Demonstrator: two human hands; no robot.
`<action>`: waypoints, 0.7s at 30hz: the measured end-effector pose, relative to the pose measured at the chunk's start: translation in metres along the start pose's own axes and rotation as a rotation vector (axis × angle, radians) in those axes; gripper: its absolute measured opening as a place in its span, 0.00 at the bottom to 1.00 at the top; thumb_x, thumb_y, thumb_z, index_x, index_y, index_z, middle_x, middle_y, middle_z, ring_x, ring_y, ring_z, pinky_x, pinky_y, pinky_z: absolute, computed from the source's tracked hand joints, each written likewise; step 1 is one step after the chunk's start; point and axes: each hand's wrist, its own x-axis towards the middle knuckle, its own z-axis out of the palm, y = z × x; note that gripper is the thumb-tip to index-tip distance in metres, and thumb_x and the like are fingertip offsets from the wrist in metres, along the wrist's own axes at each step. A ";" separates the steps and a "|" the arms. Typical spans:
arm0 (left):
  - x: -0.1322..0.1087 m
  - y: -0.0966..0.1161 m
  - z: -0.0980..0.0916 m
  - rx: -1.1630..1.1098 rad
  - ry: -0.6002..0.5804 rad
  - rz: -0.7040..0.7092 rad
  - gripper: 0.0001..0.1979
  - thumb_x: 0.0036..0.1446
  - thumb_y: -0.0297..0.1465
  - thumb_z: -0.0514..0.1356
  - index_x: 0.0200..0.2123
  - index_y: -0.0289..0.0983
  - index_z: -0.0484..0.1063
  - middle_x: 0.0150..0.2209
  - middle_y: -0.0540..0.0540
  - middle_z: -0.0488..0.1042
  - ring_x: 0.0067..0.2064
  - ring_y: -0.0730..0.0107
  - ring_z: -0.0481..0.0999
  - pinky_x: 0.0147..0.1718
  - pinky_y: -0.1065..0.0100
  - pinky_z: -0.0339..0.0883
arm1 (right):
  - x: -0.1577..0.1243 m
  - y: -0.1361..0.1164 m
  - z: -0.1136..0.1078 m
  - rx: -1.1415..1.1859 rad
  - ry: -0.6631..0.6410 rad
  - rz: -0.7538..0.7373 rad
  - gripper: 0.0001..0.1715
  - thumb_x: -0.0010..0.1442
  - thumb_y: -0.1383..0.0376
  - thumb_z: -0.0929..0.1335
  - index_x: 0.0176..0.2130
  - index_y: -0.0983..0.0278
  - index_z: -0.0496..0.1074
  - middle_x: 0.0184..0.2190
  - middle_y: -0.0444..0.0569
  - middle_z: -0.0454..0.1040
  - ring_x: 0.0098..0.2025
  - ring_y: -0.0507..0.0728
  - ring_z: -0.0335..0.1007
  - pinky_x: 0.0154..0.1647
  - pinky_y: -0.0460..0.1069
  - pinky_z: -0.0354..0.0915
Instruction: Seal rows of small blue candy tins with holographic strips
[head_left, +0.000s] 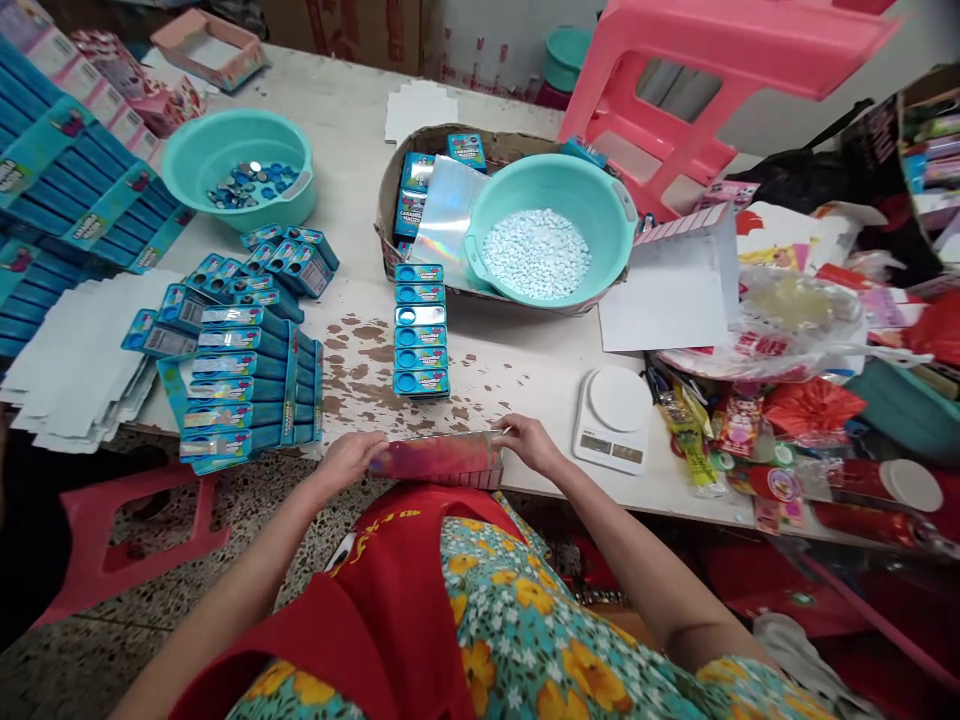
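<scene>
At the table's front edge, an open cardboard box (439,458) with a shiny pinkish side stands against the red apron. My left hand (351,462) pinches its left end, while my right hand (527,442) grips the right end near the top corner. What lies inside the box is hidden from this angle. Just beyond it is a row of several small blue candy boxes (420,335) with round windows. To the left, more of these candy boxes stand in a blue display tray (259,390).
A turquoise basin of pale candies (540,240) rests on a carton (386,215). Another basin (240,150) holds shiny discs. A white scale (615,415) stands right of my hands, beside piled candy packets (750,420). White cardboard sheets (82,350) lie at left.
</scene>
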 end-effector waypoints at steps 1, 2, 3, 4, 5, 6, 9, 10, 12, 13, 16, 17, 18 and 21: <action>0.002 0.000 -0.001 0.035 0.004 -0.024 0.20 0.62 0.41 0.43 0.31 0.40 0.70 0.27 0.49 0.73 0.32 0.67 0.70 0.31 0.71 0.58 | 0.003 0.002 0.000 0.048 -0.011 0.013 0.11 0.50 0.58 0.70 0.30 0.64 0.72 0.26 0.45 0.74 0.28 0.53 0.69 0.31 0.48 0.64; 0.003 0.001 -0.003 0.096 0.020 -0.054 0.20 0.63 0.41 0.43 0.31 0.40 0.70 0.28 0.48 0.73 0.32 0.66 0.71 0.32 0.70 0.59 | 0.006 0.003 0.001 0.089 -0.017 0.027 0.13 0.50 0.56 0.70 0.28 0.64 0.71 0.25 0.45 0.73 0.27 0.53 0.68 0.30 0.48 0.64; 0.004 0.004 -0.004 0.175 0.059 -0.085 0.19 0.63 0.40 0.43 0.32 0.40 0.70 0.29 0.47 0.74 0.34 0.64 0.71 0.34 0.68 0.60 | 0.009 0.004 0.001 0.118 -0.021 0.041 0.14 0.50 0.55 0.70 0.26 0.64 0.71 0.23 0.44 0.73 0.26 0.53 0.68 0.30 0.48 0.64; 0.005 0.008 -0.005 0.255 0.118 -0.103 0.18 0.63 0.39 0.44 0.34 0.39 0.71 0.32 0.44 0.75 0.36 0.61 0.72 0.36 0.65 0.61 | 0.011 0.004 0.000 0.133 -0.022 0.055 0.15 0.50 0.54 0.69 0.25 0.64 0.70 0.22 0.44 0.72 0.26 0.53 0.67 0.29 0.48 0.64; 0.007 0.014 -0.004 0.325 0.190 -0.097 0.17 0.63 0.37 0.45 0.37 0.38 0.71 0.35 0.41 0.75 0.39 0.59 0.72 0.39 0.62 0.61 | 0.013 0.004 -0.001 0.135 -0.022 0.067 0.16 0.50 0.53 0.69 0.24 0.64 0.69 0.21 0.43 0.71 0.25 0.53 0.67 0.28 0.47 0.63; 0.009 0.023 -0.003 0.372 0.257 -0.057 0.16 0.63 0.36 0.45 0.40 0.37 0.70 0.39 0.39 0.75 0.43 0.57 0.71 0.42 0.59 0.61 | 0.014 0.004 -0.002 0.126 -0.028 0.074 0.16 0.50 0.53 0.69 0.24 0.64 0.69 0.20 0.43 0.71 0.24 0.52 0.66 0.28 0.47 0.63; 0.026 0.062 0.008 0.321 0.293 0.248 0.15 0.63 0.32 0.46 0.47 0.36 0.67 0.47 0.39 0.72 0.50 0.59 0.69 0.51 0.58 0.59 | 0.017 0.001 -0.009 0.080 -0.082 0.059 0.14 0.53 0.56 0.67 0.25 0.64 0.70 0.20 0.42 0.70 0.25 0.52 0.66 0.28 0.47 0.62; 0.036 0.077 0.013 0.263 0.252 0.351 0.15 0.63 0.32 0.46 0.49 0.37 0.67 0.48 0.40 0.71 0.51 0.61 0.68 0.52 0.60 0.59 | 0.017 -0.001 -0.012 0.057 -0.096 0.043 0.13 0.54 0.57 0.66 0.25 0.64 0.70 0.21 0.43 0.71 0.25 0.52 0.66 0.29 0.46 0.62; 0.060 0.104 0.024 0.158 0.184 0.425 0.16 0.63 0.34 0.48 0.52 0.37 0.64 0.52 0.40 0.69 0.53 0.61 0.66 0.51 0.62 0.60 | 0.018 -0.003 -0.016 0.013 -0.115 0.010 0.12 0.55 0.59 0.65 0.26 0.64 0.71 0.22 0.43 0.71 0.26 0.52 0.66 0.30 0.46 0.62; 0.073 0.114 0.028 0.120 0.146 0.406 0.17 0.62 0.35 0.49 0.52 0.37 0.64 0.51 0.40 0.69 0.52 0.61 0.67 0.49 0.62 0.61 | 0.019 -0.003 -0.016 0.000 -0.123 0.002 0.12 0.56 0.59 0.65 0.27 0.64 0.71 0.22 0.43 0.72 0.26 0.52 0.66 0.31 0.46 0.63; 0.108 0.127 0.039 0.055 0.005 0.282 0.14 0.62 0.37 0.48 0.41 0.37 0.69 0.39 0.42 0.74 0.40 0.62 0.72 0.38 0.65 0.64 | 0.020 0.000 -0.012 0.013 -0.108 0.035 0.13 0.57 0.59 0.64 0.27 0.63 0.71 0.22 0.43 0.72 0.27 0.52 0.67 0.32 0.46 0.64; 0.117 0.126 0.041 0.039 -0.034 0.247 0.15 0.62 0.37 0.47 0.36 0.37 0.69 0.35 0.44 0.74 0.36 0.64 0.72 0.34 0.66 0.63 | 0.020 0.003 -0.010 0.023 -0.083 0.057 0.14 0.57 0.58 0.64 0.27 0.63 0.71 0.22 0.43 0.72 0.26 0.52 0.68 0.31 0.47 0.64; 0.123 0.124 0.043 0.023 -0.063 0.219 0.16 0.63 0.37 0.46 0.33 0.37 0.69 0.31 0.44 0.74 0.34 0.65 0.72 0.32 0.67 0.61 | 0.019 0.006 -0.007 0.030 -0.048 0.080 0.15 0.58 0.58 0.63 0.27 0.64 0.71 0.21 0.43 0.72 0.26 0.52 0.68 0.31 0.47 0.65; 0.133 0.119 0.046 -0.031 -0.115 0.179 0.16 0.62 0.37 0.45 0.30 0.36 0.68 0.28 0.46 0.71 0.30 0.68 0.69 0.29 0.69 0.58 | 0.014 0.012 0.000 0.041 0.075 0.140 0.20 0.63 0.57 0.57 0.33 0.65 0.71 0.27 0.48 0.74 0.29 0.53 0.70 0.35 0.49 0.66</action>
